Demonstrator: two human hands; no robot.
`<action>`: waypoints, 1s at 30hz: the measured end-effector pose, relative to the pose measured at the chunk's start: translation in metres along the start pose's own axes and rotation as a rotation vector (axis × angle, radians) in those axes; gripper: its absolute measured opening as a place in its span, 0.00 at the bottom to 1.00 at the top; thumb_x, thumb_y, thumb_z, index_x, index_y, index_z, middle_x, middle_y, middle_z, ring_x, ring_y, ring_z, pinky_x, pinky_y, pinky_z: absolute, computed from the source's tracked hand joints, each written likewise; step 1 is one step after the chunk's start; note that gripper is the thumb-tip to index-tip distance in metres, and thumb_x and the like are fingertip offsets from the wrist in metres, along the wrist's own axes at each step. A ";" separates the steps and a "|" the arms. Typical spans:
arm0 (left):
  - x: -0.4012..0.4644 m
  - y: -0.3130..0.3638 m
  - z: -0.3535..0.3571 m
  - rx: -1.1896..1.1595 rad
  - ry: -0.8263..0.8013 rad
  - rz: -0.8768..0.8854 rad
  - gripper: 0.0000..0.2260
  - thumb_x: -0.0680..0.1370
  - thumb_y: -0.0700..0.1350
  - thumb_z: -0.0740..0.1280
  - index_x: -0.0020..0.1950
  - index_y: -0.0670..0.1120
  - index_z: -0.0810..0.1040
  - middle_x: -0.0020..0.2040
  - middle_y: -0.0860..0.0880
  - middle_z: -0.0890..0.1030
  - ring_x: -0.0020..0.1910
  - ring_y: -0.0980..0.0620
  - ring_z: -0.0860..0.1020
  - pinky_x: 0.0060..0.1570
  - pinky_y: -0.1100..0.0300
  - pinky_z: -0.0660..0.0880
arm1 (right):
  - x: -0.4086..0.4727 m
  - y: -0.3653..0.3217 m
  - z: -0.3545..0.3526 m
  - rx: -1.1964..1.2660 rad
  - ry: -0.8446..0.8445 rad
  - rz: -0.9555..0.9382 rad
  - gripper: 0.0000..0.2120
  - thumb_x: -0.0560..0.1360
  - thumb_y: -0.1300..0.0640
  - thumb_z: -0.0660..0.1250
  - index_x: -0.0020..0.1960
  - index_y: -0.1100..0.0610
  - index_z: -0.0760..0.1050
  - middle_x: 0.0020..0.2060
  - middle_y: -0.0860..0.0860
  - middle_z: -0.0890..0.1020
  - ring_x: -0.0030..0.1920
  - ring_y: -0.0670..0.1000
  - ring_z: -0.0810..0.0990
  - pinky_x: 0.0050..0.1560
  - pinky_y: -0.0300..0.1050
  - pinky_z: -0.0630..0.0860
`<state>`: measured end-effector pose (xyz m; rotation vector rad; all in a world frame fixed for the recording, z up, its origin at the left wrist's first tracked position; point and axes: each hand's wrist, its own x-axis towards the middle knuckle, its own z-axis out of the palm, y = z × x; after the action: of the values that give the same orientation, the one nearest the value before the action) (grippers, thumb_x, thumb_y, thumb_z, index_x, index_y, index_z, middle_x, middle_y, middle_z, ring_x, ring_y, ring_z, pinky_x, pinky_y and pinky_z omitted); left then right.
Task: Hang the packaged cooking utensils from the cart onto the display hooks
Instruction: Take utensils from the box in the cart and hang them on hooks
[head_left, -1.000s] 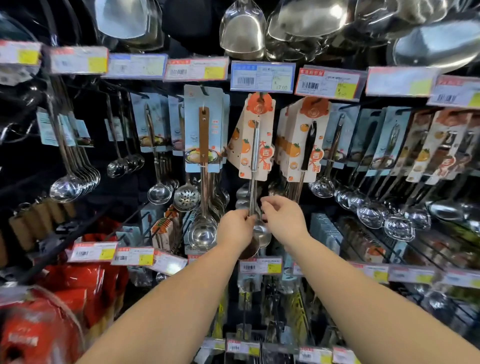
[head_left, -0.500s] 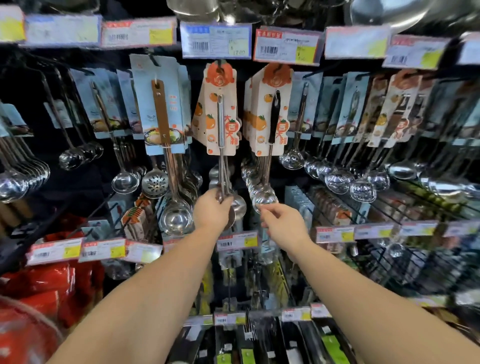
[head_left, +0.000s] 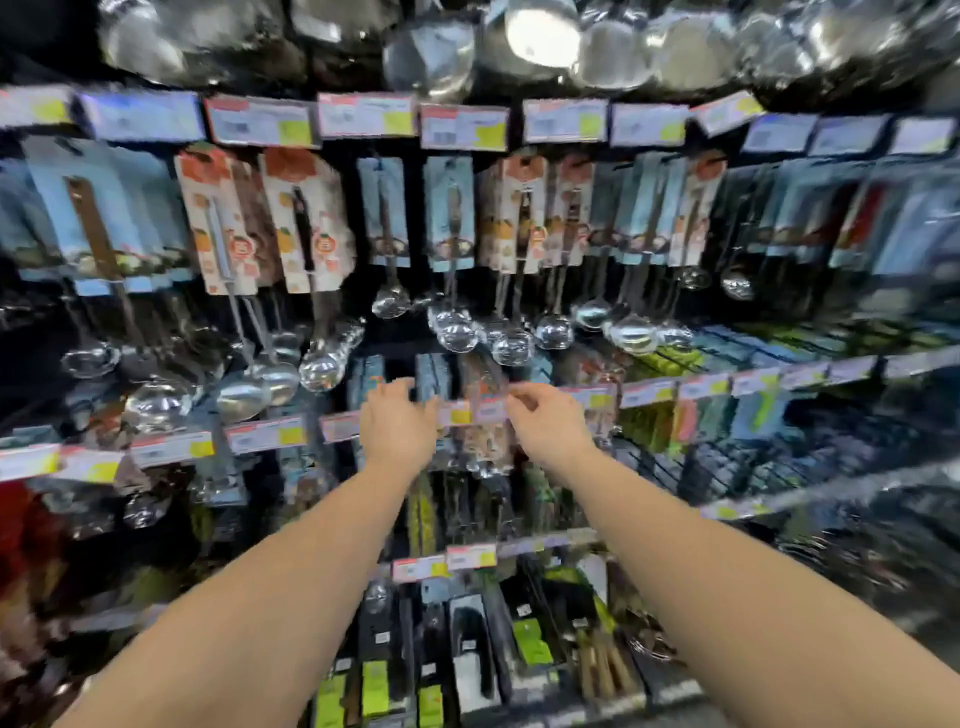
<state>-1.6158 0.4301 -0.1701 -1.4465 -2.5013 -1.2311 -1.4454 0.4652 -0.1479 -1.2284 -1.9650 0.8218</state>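
The view is motion-blurred. Packaged ladles hang in rows from display hooks; an orange-printed card with a steel ladle (head_left: 224, 228) hangs at upper left, its bowl (head_left: 244, 397) below. More carded ladles (head_left: 511, 218) hang to the right. My left hand (head_left: 397, 428) and my right hand (head_left: 545, 426) are held out side by side in front of the middle price-tag rail (head_left: 462, 413). Both have loosely curled fingers and hold nothing. The cart is out of view.
Steel pots and bowls (head_left: 540, 31) hang overhead. Price-tag rails (head_left: 363, 117) run across each shelf level. Lower hooks carry dark and green packaged utensils (head_left: 467, 660). Red items (head_left: 26, 525) sit at the lower left.
My left hand has let go of the steel ladle and both hands have dropped to the price-tag rail. The view has swung to the right, so the orange-carded ladles now sit further left.
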 end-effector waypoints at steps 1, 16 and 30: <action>-0.011 0.025 0.018 0.006 -0.049 0.061 0.18 0.77 0.49 0.65 0.63 0.40 0.74 0.59 0.38 0.77 0.60 0.39 0.73 0.58 0.49 0.69 | -0.005 0.014 -0.025 -0.029 0.020 0.021 0.16 0.81 0.53 0.59 0.67 0.55 0.73 0.61 0.51 0.79 0.57 0.52 0.77 0.53 0.41 0.73; -0.182 0.391 0.295 0.065 -0.625 0.861 0.19 0.78 0.58 0.61 0.64 0.49 0.73 0.62 0.45 0.75 0.60 0.42 0.73 0.57 0.49 0.73 | -0.111 0.289 -0.344 -0.664 0.501 0.593 0.15 0.79 0.49 0.56 0.58 0.53 0.76 0.54 0.55 0.77 0.56 0.60 0.76 0.51 0.51 0.77; -0.262 0.623 0.511 -0.049 -0.934 1.297 0.19 0.76 0.57 0.64 0.63 0.49 0.74 0.62 0.45 0.74 0.62 0.43 0.72 0.60 0.48 0.71 | -0.124 0.479 -0.534 -0.627 0.738 1.093 0.18 0.78 0.44 0.58 0.62 0.50 0.75 0.58 0.54 0.77 0.58 0.58 0.76 0.58 0.56 0.76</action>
<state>-0.8231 0.7243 -0.2302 -3.2202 -0.9464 -0.3312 -0.7379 0.6079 -0.2433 -2.5803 -0.8433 0.0769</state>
